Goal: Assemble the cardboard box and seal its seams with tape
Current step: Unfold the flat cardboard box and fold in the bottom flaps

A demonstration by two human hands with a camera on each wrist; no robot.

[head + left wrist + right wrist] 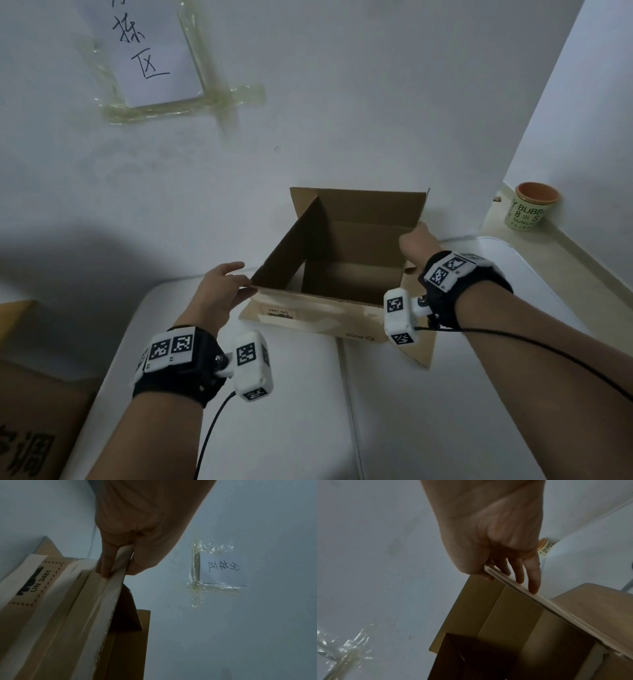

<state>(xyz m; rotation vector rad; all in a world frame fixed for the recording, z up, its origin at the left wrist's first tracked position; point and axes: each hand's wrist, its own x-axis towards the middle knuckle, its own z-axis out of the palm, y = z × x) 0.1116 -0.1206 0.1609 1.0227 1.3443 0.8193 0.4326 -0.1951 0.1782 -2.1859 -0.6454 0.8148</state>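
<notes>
A brown cardboard box stands on a white surface, its top open and its inside empty. Its near wall carries a printed label. My left hand pinches the box's near left corner, thumb on one side and fingers on the other; the left wrist view shows the cardboard edge between them. My right hand holds the top edge at the far right corner; in the right wrist view its fingers lie on the outside of the wall edge, the thumb inside. No tape roll is in view.
A white wall rises right behind the box, with a paper note taped to it. A cup stands on a ledge at the right. Another cardboard box sits at the lower left. Cables run from both wrist cameras.
</notes>
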